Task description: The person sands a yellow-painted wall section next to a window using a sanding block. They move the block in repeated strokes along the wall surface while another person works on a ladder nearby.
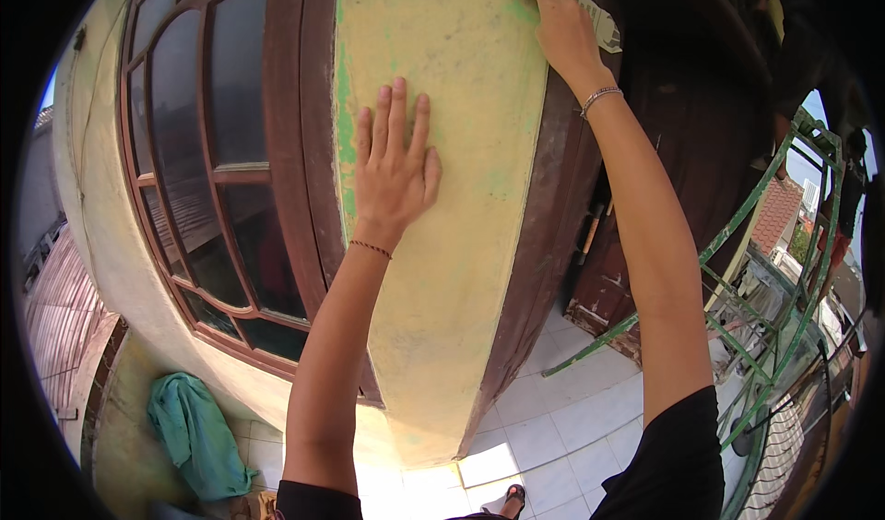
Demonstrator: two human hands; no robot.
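My left hand lies flat on the yellow wall, fingers stretched upward, holding nothing. Higher up and to the right, my right hand presses a sheet of sandpaper against the wall near its right edge. The sheet is pale with dark marks on its back, and one end sticks out beyond my hand. Part of it and of my fingertips is cut off by the top of the picture. Green paint patches show along the wall's edges, some close to my left hand.
A brown-framed window is on the left, a brown door frame and dark door on the right. Green metal framing stands at the far right. Green cloth hangs low on the left. White floor tiles lie below.
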